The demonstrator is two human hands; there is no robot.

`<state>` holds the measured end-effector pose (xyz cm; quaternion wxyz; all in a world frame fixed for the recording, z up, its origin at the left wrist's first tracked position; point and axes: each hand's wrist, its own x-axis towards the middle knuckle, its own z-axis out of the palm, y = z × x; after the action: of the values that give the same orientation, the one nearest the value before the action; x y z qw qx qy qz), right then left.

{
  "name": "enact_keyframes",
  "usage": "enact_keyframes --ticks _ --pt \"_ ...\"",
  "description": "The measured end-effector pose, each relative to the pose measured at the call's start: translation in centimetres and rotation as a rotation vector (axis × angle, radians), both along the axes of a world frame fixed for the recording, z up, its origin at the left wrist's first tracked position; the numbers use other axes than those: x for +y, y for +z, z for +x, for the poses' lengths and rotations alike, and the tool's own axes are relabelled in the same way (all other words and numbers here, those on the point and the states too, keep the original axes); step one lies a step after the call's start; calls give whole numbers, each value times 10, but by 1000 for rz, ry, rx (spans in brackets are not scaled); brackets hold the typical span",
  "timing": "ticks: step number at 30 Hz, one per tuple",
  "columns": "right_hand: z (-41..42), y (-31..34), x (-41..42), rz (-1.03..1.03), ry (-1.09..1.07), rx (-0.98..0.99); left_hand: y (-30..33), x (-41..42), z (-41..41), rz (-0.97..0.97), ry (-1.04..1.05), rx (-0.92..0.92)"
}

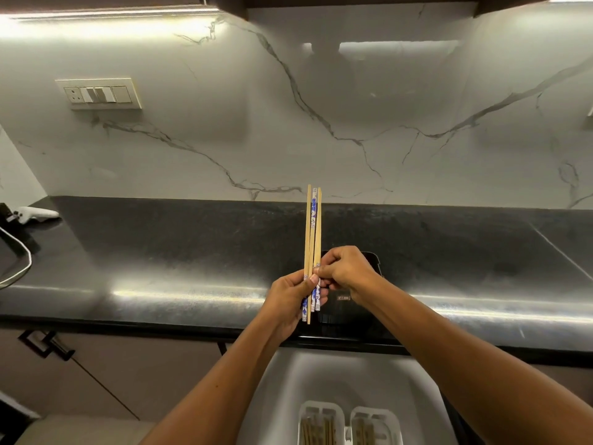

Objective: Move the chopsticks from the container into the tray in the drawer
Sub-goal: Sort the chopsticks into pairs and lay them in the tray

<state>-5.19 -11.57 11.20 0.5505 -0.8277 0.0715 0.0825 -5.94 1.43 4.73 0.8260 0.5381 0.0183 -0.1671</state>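
A bunch of wooden chopsticks [312, 226] with blue-and-white patterned ends stands upright above the black counter. My left hand [288, 300] grips the bunch near its lower end. My right hand [345, 271] pinches the same bunch from the right side, thumb and fingers closed on it. Behind my hands lies a black container [369, 261], mostly hidden. Below, the open drawer [282, 380] holds a white tray [321, 409] with several chopsticks lying in its compartments.
The black stone counter [160, 258] runs left to right under a marble backsplash with a switch plate [99, 94]. A white device with a cable [35, 215] sits at the far left. A cabinet handle [48, 343] is at lower left.
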Motion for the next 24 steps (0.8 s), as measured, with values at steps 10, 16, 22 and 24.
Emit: enact_keyframes --ticks 10,16,22,24 --pt "11 16 -3 -163 -124 -413 -5 2 1 -4 52 -4" --pt "23 36 2 -127 -56 -509 -8 0 0 37 25 -9" --pt "27 36 1 -85 -104 -457 -11 -1 -2 54 4 -30" --pt "27 36 0 -94 -109 -463 -12 -1 -3 52 -4 -31"
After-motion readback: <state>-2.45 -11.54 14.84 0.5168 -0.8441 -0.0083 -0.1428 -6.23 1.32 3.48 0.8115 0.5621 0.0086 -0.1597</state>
